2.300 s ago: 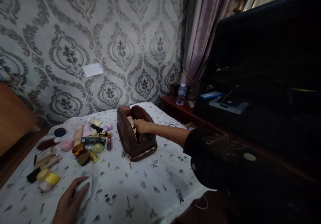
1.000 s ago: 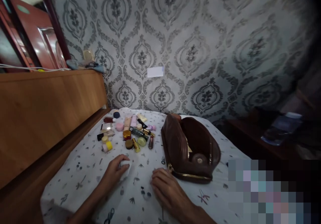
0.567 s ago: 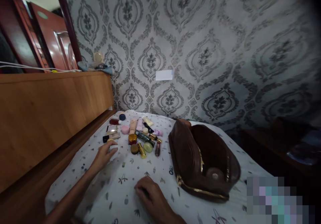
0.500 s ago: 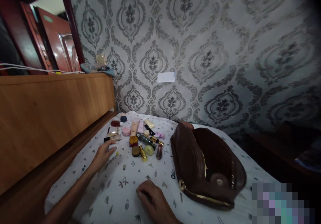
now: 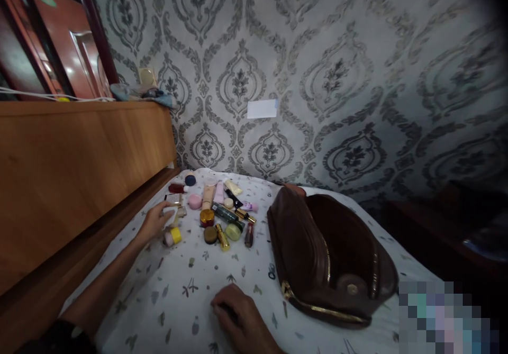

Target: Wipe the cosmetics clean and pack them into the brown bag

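My left hand (image 5: 154, 223) reaches over the left side of a group of cosmetics, thumb and fingers apart. Its fingertips are near a flat compact (image 5: 173, 200) and a small clear-looking item (image 5: 181, 211); nothing shows clearly in its grasp. Just below lies a small bottle with a yellow cap (image 5: 174, 235). To the right are a pink jar (image 5: 194, 201), an amber jar (image 5: 207, 218), a dark green bottle (image 5: 225, 214), a gold tube (image 5: 223, 237) and several other tubes and jars. My right hand (image 5: 240, 311) rests loosely curled on the sheet, with nothing visible in it.
A brown bag (image 5: 291, 253) stands unzipped to the right of the cosmetics, its mouth facing up. Under everything is a patterned white sheet (image 5: 178, 280). A wooden panel (image 5: 87, 174) runs along the left side, and a patterned wall (image 5: 238, 147) rises behind.
My left hand has moved up and left, toward the compact, uncovering the yellow-capped bottle. The view has shifted slightly. My right hand stays curled on the sheet.
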{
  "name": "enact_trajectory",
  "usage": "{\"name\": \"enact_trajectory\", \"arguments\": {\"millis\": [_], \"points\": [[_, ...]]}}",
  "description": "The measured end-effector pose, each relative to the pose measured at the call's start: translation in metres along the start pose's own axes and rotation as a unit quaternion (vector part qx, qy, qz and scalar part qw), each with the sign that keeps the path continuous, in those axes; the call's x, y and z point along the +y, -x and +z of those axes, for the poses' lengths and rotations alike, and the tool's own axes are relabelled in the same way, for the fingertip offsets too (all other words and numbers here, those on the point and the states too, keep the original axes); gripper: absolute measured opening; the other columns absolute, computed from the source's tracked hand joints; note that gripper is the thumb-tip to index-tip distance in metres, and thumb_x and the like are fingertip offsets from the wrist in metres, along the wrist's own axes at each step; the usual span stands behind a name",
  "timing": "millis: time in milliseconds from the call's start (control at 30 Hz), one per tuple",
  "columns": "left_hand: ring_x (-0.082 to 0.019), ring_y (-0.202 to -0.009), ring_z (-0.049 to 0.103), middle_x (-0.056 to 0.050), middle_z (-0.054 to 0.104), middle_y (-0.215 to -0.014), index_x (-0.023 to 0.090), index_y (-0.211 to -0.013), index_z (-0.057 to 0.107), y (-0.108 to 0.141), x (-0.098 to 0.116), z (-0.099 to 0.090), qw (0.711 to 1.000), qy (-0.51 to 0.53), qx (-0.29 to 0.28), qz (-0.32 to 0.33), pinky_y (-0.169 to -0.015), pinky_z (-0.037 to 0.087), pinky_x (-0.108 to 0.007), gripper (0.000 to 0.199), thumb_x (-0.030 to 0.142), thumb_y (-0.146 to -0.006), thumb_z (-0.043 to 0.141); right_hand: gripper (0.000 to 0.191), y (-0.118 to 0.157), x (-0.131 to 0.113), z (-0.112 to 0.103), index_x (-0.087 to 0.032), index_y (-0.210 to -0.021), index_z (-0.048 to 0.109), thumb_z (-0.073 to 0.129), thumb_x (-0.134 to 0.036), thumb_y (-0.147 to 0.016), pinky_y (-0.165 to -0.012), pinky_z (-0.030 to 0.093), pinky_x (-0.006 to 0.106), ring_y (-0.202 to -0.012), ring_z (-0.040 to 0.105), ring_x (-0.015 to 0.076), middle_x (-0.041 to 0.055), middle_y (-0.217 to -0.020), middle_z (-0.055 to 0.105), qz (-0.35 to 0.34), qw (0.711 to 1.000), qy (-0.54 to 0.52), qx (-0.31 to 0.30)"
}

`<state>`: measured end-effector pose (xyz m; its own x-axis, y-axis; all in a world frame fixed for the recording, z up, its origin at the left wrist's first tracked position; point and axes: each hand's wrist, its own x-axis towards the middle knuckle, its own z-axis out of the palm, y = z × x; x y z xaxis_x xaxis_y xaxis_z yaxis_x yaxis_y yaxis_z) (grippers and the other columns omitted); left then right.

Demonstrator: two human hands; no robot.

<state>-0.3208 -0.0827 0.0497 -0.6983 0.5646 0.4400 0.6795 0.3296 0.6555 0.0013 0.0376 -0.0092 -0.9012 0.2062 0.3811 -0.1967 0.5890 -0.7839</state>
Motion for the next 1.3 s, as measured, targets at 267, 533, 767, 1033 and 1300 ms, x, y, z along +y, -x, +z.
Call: {"name": "enact_trajectory", "arguments": {"millis": [267,533,767,1033,1300], "points": [[-0.024,-0.092,0.061,-0.007,0.069,-0.105,0.018,-0.099,0.066,-0.069,0.005,0.023,0.996,-0.004,-0.029,0.082,-0.081,0.048,-0.035,0.031,0.037,-0.081,0.050,0.012,0.002,0.004,0.000,-0.019,-0.095,0.060,0.048,-0.018,-0.092,-0.075,0.050,0.028,-0.085,0.061,0.0166,0.0066,-0.089,0.065,-0.035,0.999,-0.014,0.007],[-0.021,-0.093,0.061,-0.005,0.068,-0.100,0.020,-0.103,0.069,-0.087,0.038,0.064,0.981,-0.018,-0.096,0.165,-0.088,0.047,-0.035,0.025,0.028,-0.086,0.053,0.012,0.000,-0.001,-0.002,-0.019,-0.094,0.060,0.049,-0.014,-0.092,-0.077,0.050,0.029,-0.086,0.060,0.0161,0.0059,-0.089,0.065,-0.019,0.999,-0.034,0.000],[-0.023,-0.097,0.062,-0.006,0.069,-0.105,0.019,-0.104,0.068,-0.096,0.039,0.051,0.981,-0.033,-0.088,0.172,-0.089,0.047,-0.036,0.026,0.029,-0.086,0.053,0.013,0.001,0.001,-0.001,-0.018,-0.095,0.061,0.049,-0.014,-0.091,-0.077,0.050,0.030,-0.087,0.060,0.0172,0.0069,-0.091,0.065,-0.006,0.999,-0.039,-0.001],[-0.024,-0.100,0.064,-0.007,0.071,-0.108,0.018,-0.103,0.068,-0.092,0.035,0.038,0.982,-0.065,-0.078,0.160,-0.089,0.048,-0.036,0.029,0.032,-0.086,0.051,0.014,0.000,-0.003,-0.003,-0.017,-0.091,0.063,0.050,-0.014,-0.090,-0.077,0.049,0.032,-0.086,0.060,0.0186,0.0074,-0.088,0.066,0.012,0.999,-0.027,-0.019],[-0.024,-0.096,0.062,-0.007,0.065,-0.104,0.021,-0.105,0.068,-0.034,0.047,0.003,0.969,-0.159,-0.118,0.144,-0.087,0.047,-0.036,0.028,0.031,-0.089,0.048,0.014,-0.002,-0.007,-0.006,-0.018,-0.093,0.063,0.051,-0.013,-0.090,-0.082,0.049,0.034,-0.090,0.059,0.0191,0.0069,-0.092,0.066,0.026,0.999,-0.029,-0.037]]}}
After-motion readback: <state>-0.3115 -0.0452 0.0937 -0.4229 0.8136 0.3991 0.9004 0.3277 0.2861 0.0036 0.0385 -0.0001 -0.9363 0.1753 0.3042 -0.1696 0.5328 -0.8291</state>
